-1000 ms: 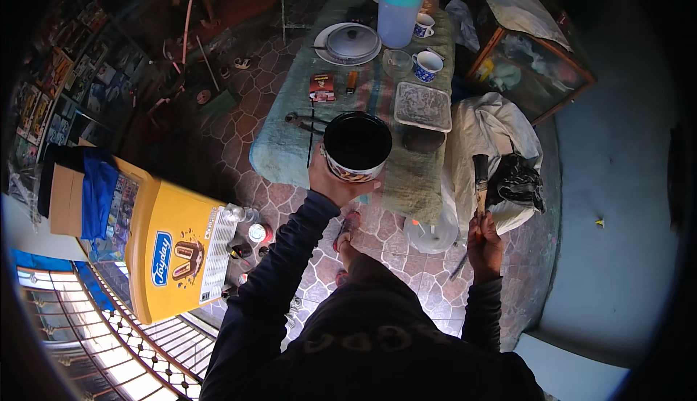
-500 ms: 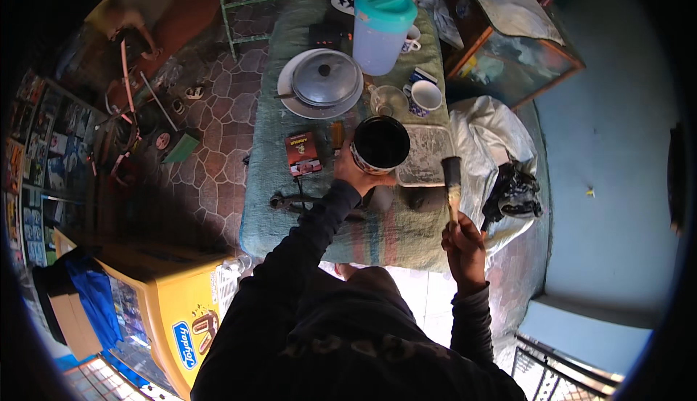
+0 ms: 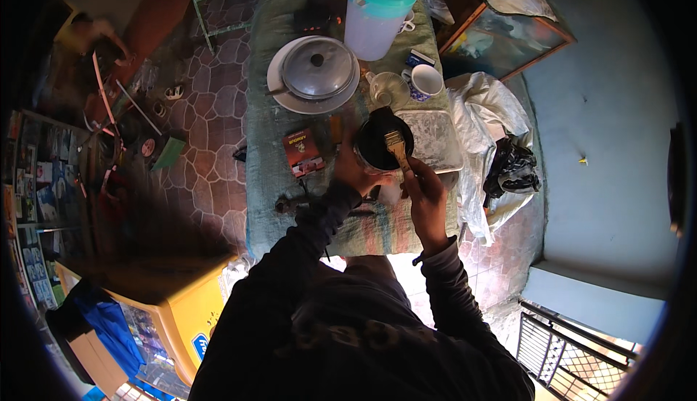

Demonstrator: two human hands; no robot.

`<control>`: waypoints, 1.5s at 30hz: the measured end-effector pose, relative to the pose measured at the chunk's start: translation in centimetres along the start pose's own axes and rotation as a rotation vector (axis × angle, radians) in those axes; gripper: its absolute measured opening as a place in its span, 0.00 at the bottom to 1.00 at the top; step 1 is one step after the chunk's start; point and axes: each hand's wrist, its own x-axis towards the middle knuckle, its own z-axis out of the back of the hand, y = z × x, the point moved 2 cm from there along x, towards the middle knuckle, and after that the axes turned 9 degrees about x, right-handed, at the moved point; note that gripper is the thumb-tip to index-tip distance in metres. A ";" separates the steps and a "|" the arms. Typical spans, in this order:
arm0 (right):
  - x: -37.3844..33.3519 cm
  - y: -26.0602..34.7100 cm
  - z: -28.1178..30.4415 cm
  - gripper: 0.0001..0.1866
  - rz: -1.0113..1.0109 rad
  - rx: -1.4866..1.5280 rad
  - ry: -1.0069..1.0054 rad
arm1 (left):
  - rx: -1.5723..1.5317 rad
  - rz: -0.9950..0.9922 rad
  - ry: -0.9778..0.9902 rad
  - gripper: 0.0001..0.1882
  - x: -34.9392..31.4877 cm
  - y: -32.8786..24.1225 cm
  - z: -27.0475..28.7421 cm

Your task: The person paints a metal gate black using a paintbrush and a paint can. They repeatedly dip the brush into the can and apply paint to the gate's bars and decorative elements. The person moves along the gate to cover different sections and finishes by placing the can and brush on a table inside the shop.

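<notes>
A round can (image 3: 369, 145) with a black inside stands over the near middle of the table, and my left hand (image 3: 351, 172) is wrapped round its left and near side. My right hand (image 3: 428, 199) grips the handle of a paintbrush (image 3: 396, 147) with a pale ferrule. The brush lies tilted across the can's mouth, its dark bristles at the far rim. How far they dip inside is hard to tell against the black. Left of the can lies a red box (image 3: 303, 152); a grey tray (image 3: 428, 138) sits to its right.
Farther back stand a lidded pot (image 3: 319, 67) on a plate, a pitcher (image 3: 379, 16) with a teal lid, a glass cup (image 3: 388, 90) and a white cup (image 3: 426, 80). White sacking (image 3: 472, 121) hangs at the table's right. Another person (image 3: 98, 38) is at the far left.
My right hand has brought the brush leftward from beside the table's right edge to over the can. My left hand keeps hold of the can.
</notes>
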 end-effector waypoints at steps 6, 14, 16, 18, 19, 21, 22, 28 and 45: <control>-0.6 -1.8 0.9 0.20 0.214 -0.086 -0.122 | 0.009 0.141 -0.102 0.50 -5.8 -4.6 6.3; -4.0 5.1 0.8 0.13 0.512 -0.315 -0.370 | -1.352 0.073 0.014 0.36 -10.5 -12.3 19.5; -5.0 7.2 -2.0 0.12 0.582 -0.331 -0.374 | -1.105 0.042 -0.026 0.32 -11.5 -11.0 22.9; -6.6 8.7 -6.3 0.12 0.604 -0.337 -0.240 | -0.826 0.068 -0.186 0.20 -13.9 -8.2 27.2; -7.3 8.9 -8.8 0.12 0.566 -0.330 -0.206 | -0.771 0.148 -0.366 0.14 -16.0 -6.5 30.0; -8.4 8.6 -14.3 0.12 0.518 -0.330 -0.065 | -0.672 0.183 -0.537 0.11 -21.0 -4.0 36.8; -8.7 7.9 -17.3 0.12 0.432 -0.295 0.032 | -0.667 0.285 -0.706 0.10 -23.7 -3.0 40.2; -8.4 5.2 -30.1 0.08 0.026 -0.128 0.337 | -0.524 0.507 -1.149 0.15 -36.5 -0.7 53.8; 5.2 -0.2 -57.4 0.15 -0.032 -0.453 0.885 | -0.896 0.641 -0.797 0.21 -19.2 9.5 67.8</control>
